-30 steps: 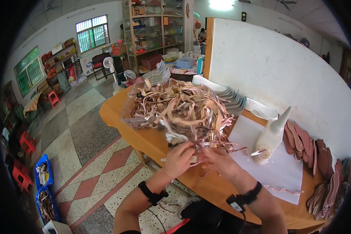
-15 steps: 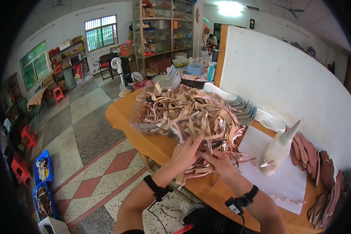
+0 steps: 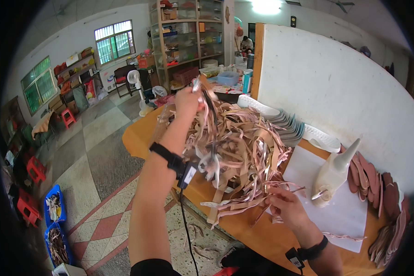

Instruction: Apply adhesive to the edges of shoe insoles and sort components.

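Observation:
A big tangled heap of thin tan and pink strips lies on the orange-brown table, spilling toward its front edge. Above the heap's far left side, my left hand is raised and closed around a bunch of strips, which hang down toward the pile. My right hand is low at the heap's near right edge. Its fingers are closed on strips that trail out there; how many it pinches I cannot make out. A clear plastic bin shows at the heap's left, mostly hidden by my left forearm.
To the right, a white spouted bottle stands on a white sheet, with brown insoles beyond. Grey-blue insoles and a white sole line the partition. Blue baskets and red stools stand on the floor.
My hands were together at the heap's near edge. The left has lifted up and away to the far left with a bunch of strips; the right has shifted right and nearer.

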`<state>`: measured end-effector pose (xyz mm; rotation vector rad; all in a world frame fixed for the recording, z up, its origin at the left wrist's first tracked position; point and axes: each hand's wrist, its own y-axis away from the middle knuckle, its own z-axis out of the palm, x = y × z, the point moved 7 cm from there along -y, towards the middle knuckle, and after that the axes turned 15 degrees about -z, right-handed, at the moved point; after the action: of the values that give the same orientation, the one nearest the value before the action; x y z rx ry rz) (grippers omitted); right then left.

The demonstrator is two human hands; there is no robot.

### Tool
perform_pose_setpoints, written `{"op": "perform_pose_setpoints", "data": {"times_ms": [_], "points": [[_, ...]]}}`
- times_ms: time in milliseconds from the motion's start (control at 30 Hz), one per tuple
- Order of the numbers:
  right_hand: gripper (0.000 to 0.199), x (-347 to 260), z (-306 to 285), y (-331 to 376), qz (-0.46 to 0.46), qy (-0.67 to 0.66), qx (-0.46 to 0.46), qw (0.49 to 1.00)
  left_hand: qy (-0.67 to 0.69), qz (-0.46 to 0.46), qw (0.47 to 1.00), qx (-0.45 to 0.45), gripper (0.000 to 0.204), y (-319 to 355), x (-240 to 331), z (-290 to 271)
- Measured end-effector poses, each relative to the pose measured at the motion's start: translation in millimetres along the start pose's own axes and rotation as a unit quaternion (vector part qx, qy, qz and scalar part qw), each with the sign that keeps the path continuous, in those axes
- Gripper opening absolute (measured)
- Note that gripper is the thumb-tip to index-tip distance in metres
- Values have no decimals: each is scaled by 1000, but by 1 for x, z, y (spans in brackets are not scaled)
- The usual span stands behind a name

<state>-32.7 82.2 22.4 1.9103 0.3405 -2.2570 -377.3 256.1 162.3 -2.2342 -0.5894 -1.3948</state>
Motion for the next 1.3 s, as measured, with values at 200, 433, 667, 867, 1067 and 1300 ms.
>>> {"op": "perform_pose_setpoints", "data": {"times_ms": [200,433,667,867,1067,1300], "points": [[26,16,-41,51,53,75,-22,996,1,-47,975,-215,25,-42,-31,31],[24,18,-95,114,115,86,83,986,-549,22,834,-39,28,-72,-130,27],[24,32,-113,145,91,169,66,979,-511,52,858,-21,33,-83,-159,46],[25,35,-112,149,103,164,76,978,-504,89,857,-69,21,-96,-139,39],[22,43,-119,155,106,175,102,974,-46,-43,995,-78,18,-117,-140,-9],[19,48,-124,165,93,168,121,974,-576,149,801,-59,21,-93,-193,14]]}}
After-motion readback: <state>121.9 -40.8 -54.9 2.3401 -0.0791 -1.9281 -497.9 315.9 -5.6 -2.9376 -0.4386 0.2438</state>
